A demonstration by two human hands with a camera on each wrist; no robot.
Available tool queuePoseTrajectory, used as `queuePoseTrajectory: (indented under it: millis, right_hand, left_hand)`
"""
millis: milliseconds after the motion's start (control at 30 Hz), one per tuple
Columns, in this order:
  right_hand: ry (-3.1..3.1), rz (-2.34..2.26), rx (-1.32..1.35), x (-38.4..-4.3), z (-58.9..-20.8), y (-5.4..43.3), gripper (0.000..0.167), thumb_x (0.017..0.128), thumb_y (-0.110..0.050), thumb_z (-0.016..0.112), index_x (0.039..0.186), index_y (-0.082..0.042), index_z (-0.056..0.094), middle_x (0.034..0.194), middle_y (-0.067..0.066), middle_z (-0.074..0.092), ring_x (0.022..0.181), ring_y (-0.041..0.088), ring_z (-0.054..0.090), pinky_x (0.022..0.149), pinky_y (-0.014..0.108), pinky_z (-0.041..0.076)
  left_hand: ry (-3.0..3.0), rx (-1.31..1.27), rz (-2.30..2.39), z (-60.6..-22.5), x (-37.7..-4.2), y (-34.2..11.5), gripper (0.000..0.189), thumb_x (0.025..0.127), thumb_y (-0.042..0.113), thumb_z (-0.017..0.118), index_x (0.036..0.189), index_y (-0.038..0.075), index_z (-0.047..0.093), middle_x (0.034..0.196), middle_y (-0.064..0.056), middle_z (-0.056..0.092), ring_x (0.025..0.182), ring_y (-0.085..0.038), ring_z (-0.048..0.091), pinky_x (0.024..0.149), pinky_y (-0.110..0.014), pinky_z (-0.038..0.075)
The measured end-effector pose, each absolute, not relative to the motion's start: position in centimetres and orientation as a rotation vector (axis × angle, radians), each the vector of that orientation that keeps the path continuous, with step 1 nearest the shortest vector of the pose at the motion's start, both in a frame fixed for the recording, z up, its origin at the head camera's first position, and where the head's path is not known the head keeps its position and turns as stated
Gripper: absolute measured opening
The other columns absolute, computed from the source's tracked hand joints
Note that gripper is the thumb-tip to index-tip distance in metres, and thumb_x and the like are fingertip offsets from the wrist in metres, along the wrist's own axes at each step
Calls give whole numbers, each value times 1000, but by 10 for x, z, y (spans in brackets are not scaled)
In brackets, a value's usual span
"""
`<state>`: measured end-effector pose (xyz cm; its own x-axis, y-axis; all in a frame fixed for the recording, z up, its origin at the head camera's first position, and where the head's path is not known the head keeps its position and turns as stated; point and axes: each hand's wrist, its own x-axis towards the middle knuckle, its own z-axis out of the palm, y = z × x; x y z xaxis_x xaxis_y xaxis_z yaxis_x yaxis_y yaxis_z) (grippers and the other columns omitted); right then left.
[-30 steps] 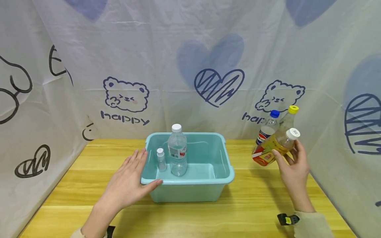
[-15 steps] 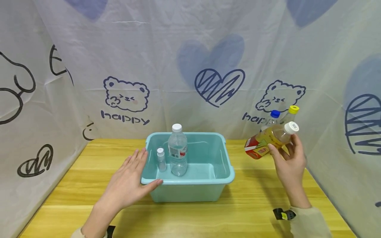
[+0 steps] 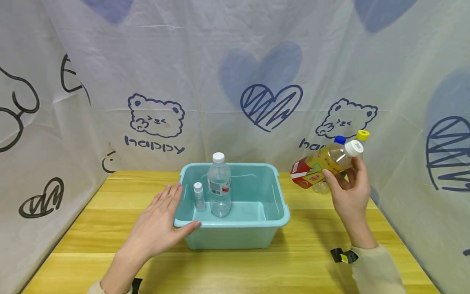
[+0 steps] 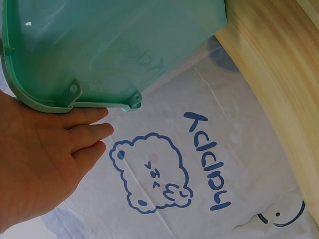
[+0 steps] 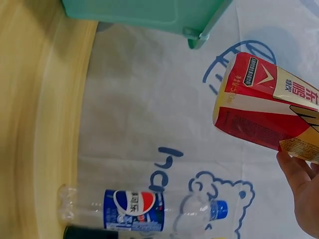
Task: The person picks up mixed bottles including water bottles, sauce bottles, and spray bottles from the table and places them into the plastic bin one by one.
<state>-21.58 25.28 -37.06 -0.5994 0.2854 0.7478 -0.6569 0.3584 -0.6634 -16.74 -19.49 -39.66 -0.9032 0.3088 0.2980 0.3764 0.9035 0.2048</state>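
Note:
My right hand (image 3: 350, 198) grips a plastic drink bottle (image 3: 316, 166) with a red and yellow label and white cap. It is tilted, cap up to the right, above the table and to the right of the teal plastic bin (image 3: 235, 237). Straight fingers of my left hand (image 3: 156, 226) rest at the bin's left rim, the thumb on its front corner; the left wrist view shows the fingers (image 4: 89, 134) along the outside of the rim. Inside the bin stand a clear water bottle (image 3: 219, 188) with a white cap and a small clear bottle (image 3: 199, 198).
Behind the held bottle, partly hidden, stand a blue-capped Pepsi bottle (image 5: 134, 209) and a bottle with a yellow cap (image 3: 362, 135). The wooden table (image 3: 235, 271) meets a printed white cloth (image 3: 220, 61) at the back and both sides.
My right hand has carried the red and yellow bottle left and slightly upward, towards the bin, tilting it flatter. The left hand and the bin have stayed put.

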Motion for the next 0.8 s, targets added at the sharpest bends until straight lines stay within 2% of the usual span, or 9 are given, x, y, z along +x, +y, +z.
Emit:
queuePoseTrajectory:
  millis: [367, 600, 800]
  right_hand:
    - [-1748, 1349, 449, -224, -363, 234, 75, 88, 15, 72, 154, -5, 44, 144, 1, 55, 124, 17, 61, 95, 17, 56]
    - [-1783, 1301, 531, -228, -358, 220, 76, 88, 14, 73, 155, -5, 42, 147, 7, 53, 128, 17, 60, 101, 19, 54]
    - [-1811, 1302, 566, -233, -356, 208, 81, 84, 18, 76, 155, -2, 42, 147, 14, 54, 128, 19, 61, 98, 18, 55]
  left_hand:
    - [-2808, -511, -372, -397, -167, -195, 111, 91, 79, 54, 159, -6, 32, 167, -23, 28, 155, -43, 26, 126, -57, 24]
    - [-2804, -512, -374, -398, -167, -196, 111, 91, 79, 55, 159, -6, 33, 167, -22, 28, 155, -42, 26, 127, -56, 23]
    - [-2792, -519, -371, -397, -167, -195, 110, 92, 78, 55, 159, -7, 33, 166, -23, 29, 154, -43, 27, 126, -56, 25]
